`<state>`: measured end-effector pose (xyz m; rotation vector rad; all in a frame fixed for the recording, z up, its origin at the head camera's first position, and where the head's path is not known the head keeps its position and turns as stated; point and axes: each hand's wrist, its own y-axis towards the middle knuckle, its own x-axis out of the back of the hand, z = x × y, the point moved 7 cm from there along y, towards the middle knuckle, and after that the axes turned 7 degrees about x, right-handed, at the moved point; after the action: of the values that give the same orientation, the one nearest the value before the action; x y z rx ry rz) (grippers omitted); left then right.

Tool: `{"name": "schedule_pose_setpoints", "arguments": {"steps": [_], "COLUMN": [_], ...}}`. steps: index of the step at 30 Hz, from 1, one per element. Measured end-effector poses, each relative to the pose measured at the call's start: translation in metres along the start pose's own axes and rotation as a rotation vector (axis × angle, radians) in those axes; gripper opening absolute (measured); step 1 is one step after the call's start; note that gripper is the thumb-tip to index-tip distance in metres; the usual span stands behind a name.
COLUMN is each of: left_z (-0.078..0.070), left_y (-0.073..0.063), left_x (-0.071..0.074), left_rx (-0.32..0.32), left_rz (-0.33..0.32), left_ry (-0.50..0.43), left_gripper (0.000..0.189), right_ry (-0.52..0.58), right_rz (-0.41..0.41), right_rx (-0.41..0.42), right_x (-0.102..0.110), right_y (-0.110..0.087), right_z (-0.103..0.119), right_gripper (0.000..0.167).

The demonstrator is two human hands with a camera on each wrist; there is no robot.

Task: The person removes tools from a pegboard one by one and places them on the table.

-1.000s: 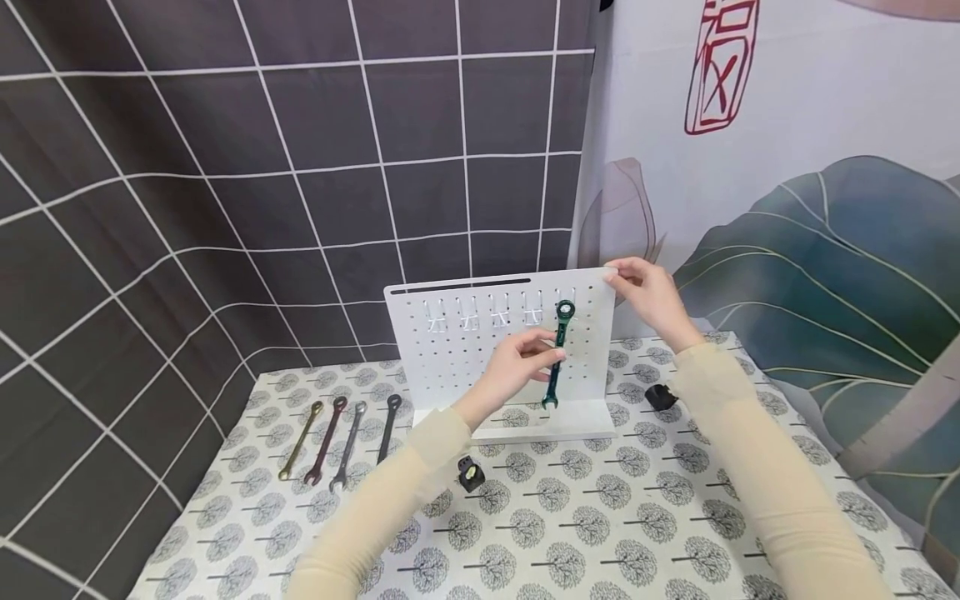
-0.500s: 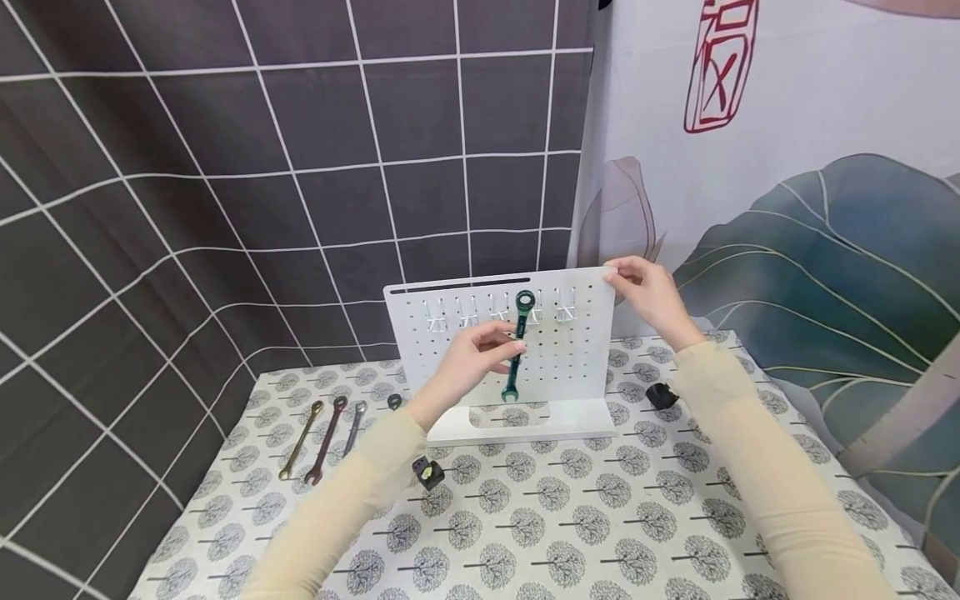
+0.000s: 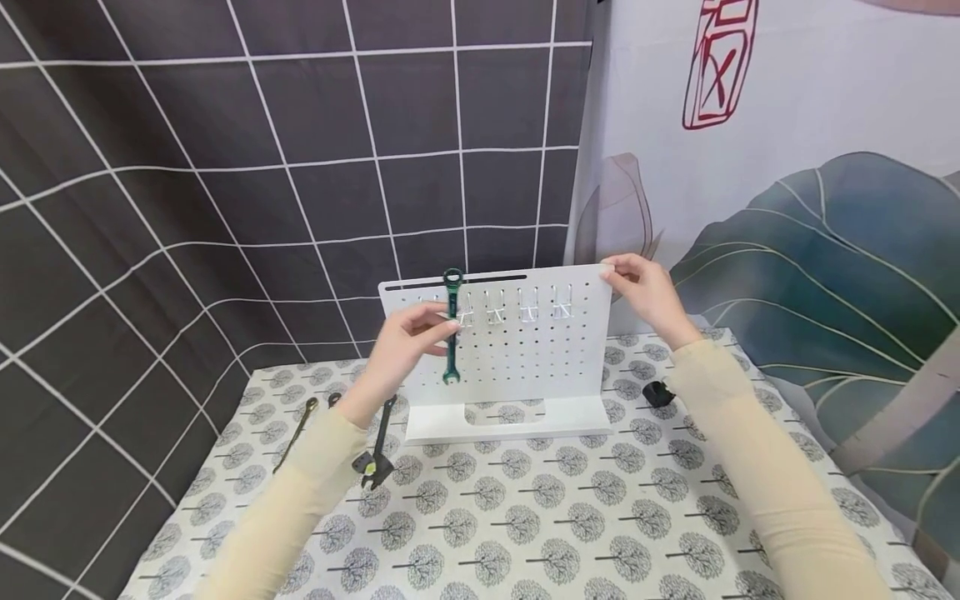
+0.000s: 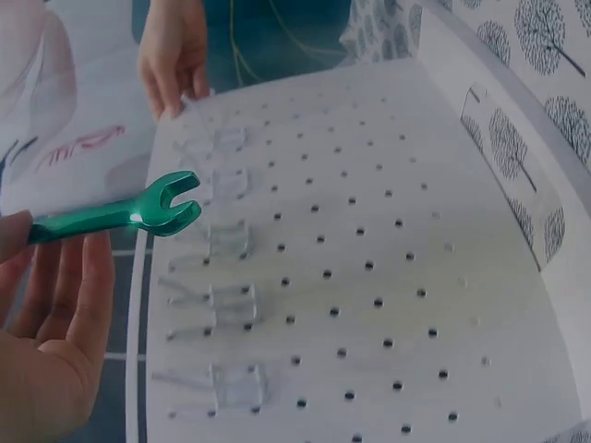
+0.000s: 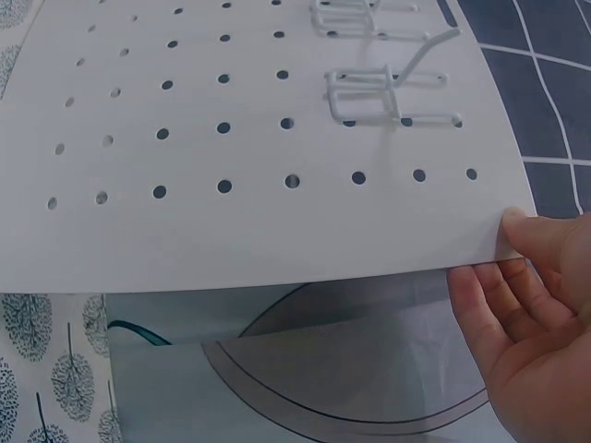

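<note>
My left hand (image 3: pixel 401 346) pinches a green combination wrench (image 3: pixel 452 304) by its shank, ring end up and open end down. It stands in front of the left part of a white pegboard (image 3: pixel 525 371), covering the leftmost hook. In the left wrist view the wrench's open jaw is apart from the board, near its top edge. My right hand (image 3: pixel 645 296) grips the board's upper right corner between thumb and fingers, clearer in the right wrist view. Several clear wire hooks (image 3: pixel 528 305) line the board's upper part, with nothing hanging on those in sight.
Left of the board lie a gold wrench (image 3: pixel 300 425) and a black wrench (image 3: pixel 385 421); the left arm partly hides others. The board's base (image 3: pixel 577 417) sits on a tree-print cloth (image 3: pixel 562 525). Dark grid curtain (image 3: pixel 322 192) hangs behind.
My left hand has carried the green wrench leftward along the board, from the rightmost hook to the left end, and slightly upward. My right hand stays on the corner.
</note>
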<state>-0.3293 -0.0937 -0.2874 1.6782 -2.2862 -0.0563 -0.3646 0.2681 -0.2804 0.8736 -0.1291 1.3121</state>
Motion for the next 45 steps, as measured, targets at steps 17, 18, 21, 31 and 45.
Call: {"name": "schedule_pose_setpoints", "arguments": {"steps": [17,18,21,31,45], "left_z": [-0.004,-0.005,-0.006,0.011,0.06], "left_y": [-0.046,-0.049,-0.057,-0.076,-0.099], "left_x": [0.107,0.112,0.13,0.198,0.254], "left_rx": [-0.053,-0.055,-0.058,0.042,0.315], "left_rz": [-0.183,-0.199,-0.251,-0.459,-0.645], "left_ry": [-0.025,-0.023,-0.005,0.087,0.166], "left_gripper": [0.014,0.014,0.013,0.014,0.049], "right_ry": [0.017,0.017,0.014,-0.004,-0.03], "right_rz": [-0.004,-0.005,-0.008,-0.008,-0.007], "right_rx": [-0.01,-0.014,-0.015,0.006,0.028], "right_x": [-0.002,-0.002,-0.001,0.001,0.001], "right_y": [0.0,0.0,-0.001,-0.003,0.0], "right_z": [0.0,-0.001,-0.001,0.0,0.001], "right_gripper": [0.039,0.04,0.04,0.038,0.038]}}
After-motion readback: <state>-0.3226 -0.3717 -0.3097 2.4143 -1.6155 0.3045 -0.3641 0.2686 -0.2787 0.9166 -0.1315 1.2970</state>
